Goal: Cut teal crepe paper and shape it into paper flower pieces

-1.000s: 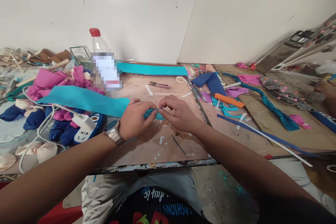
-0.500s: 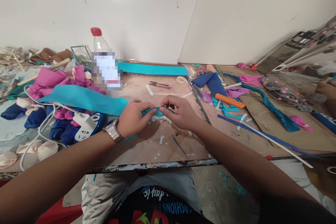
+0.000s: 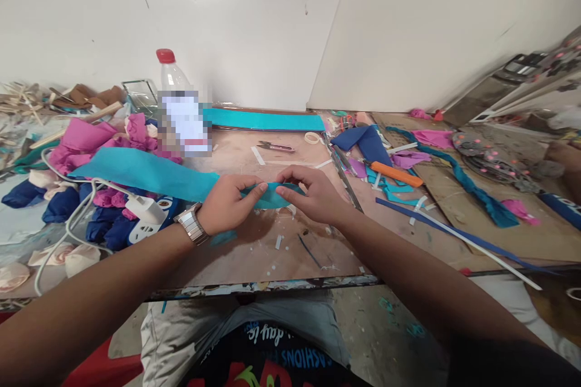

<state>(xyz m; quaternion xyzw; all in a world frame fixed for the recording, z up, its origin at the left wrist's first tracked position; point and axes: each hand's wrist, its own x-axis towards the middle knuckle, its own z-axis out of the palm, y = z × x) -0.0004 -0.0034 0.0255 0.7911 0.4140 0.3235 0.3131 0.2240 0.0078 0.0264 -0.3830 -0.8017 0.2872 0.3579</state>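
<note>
A turquoise strip (image 3: 149,172), which looks like crepe paper or fabric, runs from the pile on the left into my hands above the table. My left hand (image 3: 231,202), with a metal watch on its wrist, pinches the strip between thumb and fingers. My right hand (image 3: 313,193) pinches its right end, a short way from the left thumb. Between the two thumbs a flat piece of the strip shows; the fingers behind it are partly hidden. Just beyond the hands lie small thread snips (image 3: 276,147) and a roll of tape (image 3: 312,138).
At left, pink and dark blue bundles (image 3: 68,202) surround a white cable and power strip (image 3: 147,230). A bottle (image 3: 172,75) stands behind a phone (image 3: 184,124). Another turquoise strip (image 3: 263,119) lies along the wall. An orange-handled cutter (image 3: 397,174) and scraps lie right.
My left hand has shifted slightly left, away from the right. The strip between the thumbs, bunched before, is now spread flatter and wider.
</note>
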